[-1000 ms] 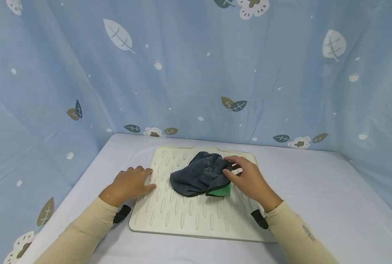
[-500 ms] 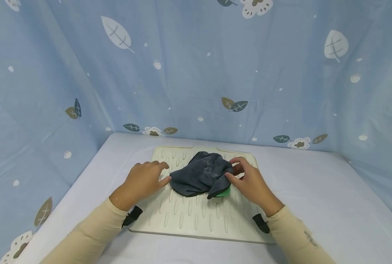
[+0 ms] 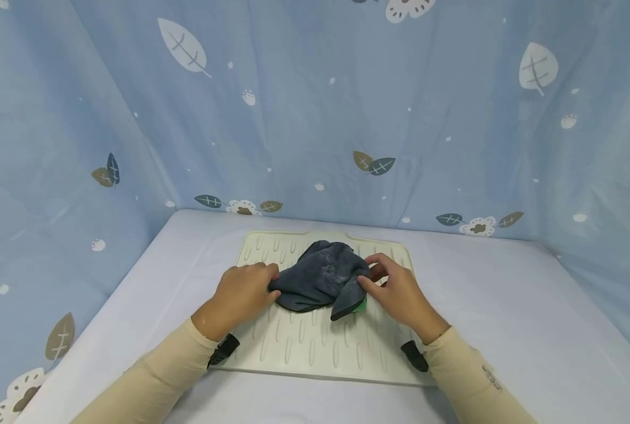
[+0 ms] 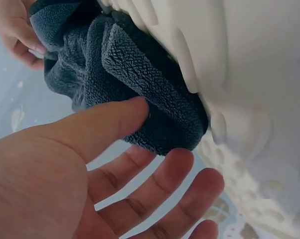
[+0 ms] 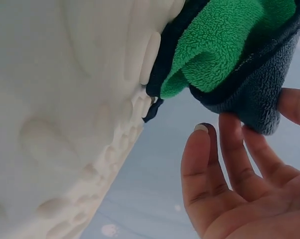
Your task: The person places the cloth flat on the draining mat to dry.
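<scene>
A crumpled cloth [image 3: 317, 277], dark grey-blue outside, lies bunched on a cream ridged mat [image 3: 309, 353]. My left hand [image 3: 243, 294] pinches its left end; the left wrist view shows the thumb on the fleecy dark face [image 4: 85, 69] and fingertips by the lower edge. At the opposite end my right hand [image 3: 402, 294] holds a raised part of the cloth between thumb and fingers. Its green underside [image 5: 220, 45] and dark border show in the right wrist view. Part of the green side is hidden under the folds in the head view.
The mat rests on a white-covered table [image 3: 484, 306]. A blue patterned curtain [image 3: 304, 118] encloses the back and both sides. Dark straps sit at both wrists, below beige sleeves [image 3: 156, 371].
My left hand has moved right from the mat's left edge and taken hold of the cloth's left end. On the right, the cloth's front corner has folded down over the green side.
</scene>
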The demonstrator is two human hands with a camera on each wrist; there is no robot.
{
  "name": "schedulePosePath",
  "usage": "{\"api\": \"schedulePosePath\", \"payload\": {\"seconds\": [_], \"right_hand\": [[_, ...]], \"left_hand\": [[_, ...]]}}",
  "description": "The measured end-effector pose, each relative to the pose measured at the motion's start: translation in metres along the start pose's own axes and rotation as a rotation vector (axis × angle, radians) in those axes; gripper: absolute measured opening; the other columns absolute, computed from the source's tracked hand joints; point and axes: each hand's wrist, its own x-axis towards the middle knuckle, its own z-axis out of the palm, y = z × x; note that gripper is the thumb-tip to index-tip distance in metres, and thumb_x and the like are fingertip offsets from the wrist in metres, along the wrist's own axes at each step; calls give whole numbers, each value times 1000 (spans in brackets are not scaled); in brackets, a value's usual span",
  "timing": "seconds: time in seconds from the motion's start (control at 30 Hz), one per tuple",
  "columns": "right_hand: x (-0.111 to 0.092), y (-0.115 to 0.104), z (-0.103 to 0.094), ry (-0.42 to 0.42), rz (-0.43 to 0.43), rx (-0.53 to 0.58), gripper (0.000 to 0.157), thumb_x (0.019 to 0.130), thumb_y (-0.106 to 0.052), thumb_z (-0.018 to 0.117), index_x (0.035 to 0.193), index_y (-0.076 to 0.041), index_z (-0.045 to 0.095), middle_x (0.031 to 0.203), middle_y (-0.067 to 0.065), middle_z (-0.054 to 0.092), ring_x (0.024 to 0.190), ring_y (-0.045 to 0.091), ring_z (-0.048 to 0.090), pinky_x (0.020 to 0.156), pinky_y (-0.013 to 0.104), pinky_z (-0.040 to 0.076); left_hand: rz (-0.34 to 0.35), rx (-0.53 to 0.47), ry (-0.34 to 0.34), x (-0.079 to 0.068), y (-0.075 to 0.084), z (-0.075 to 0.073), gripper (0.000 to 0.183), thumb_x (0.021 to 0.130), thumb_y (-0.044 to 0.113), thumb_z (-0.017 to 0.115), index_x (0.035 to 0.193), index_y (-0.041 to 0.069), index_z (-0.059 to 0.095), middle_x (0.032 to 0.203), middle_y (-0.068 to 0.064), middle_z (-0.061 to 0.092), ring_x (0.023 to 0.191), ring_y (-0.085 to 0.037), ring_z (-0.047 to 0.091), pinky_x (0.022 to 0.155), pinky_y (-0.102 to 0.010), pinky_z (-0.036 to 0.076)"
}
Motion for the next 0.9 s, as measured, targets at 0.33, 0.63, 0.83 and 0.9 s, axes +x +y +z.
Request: {"api": "schedulePosePath", "payload": {"seconds": [0.33, 0.63, 0.83, 0.9], "right_hand": [[1, 5, 1, -1, 6, -22, 9, 93, -13, 71, 100, -9, 68, 82, 0, 67, 80, 13, 61, 70, 31, 48], [1, 9, -13, 73, 0, -31, 14, 95, -11, 68, 108, -5, 69, 89, 5, 68, 81, 17, 62, 69, 33, 50], [2, 12, -17, 116, -24, -45, 12, 94, -9, 68, 106, -5, 70, 88, 6, 67, 79, 17, 62, 69, 33, 50], [2, 13, -18, 128, -28, -58, 12, 94, -8, 68, 105, -5, 71, 88, 7, 67, 78, 17, 62, 69, 34, 50]], "left_hand": [[18, -8, 48, -1, -5, 5, 15, 86, 17, 78, 89, 12, 64, 73, 0, 66, 59, -13, 58, 49, -32, 44], [-29, -98, 105, -1, -10, -5, 11, 87, 16, 71, 92, 12, 62, 60, 7, 52, 49, -9, 43, 44, -27, 32], [-83, -146, 131, -2, -14, -12, 11, 89, 17, 69, 96, 13, 61, 56, 9, 52, 43, -11, 41, 41, -27, 30], [-96, -150, 150, -1, -15, -14, 12, 90, 18, 69, 96, 13, 60, 55, 9, 52, 42, -12, 40, 41, -27, 29]]}}
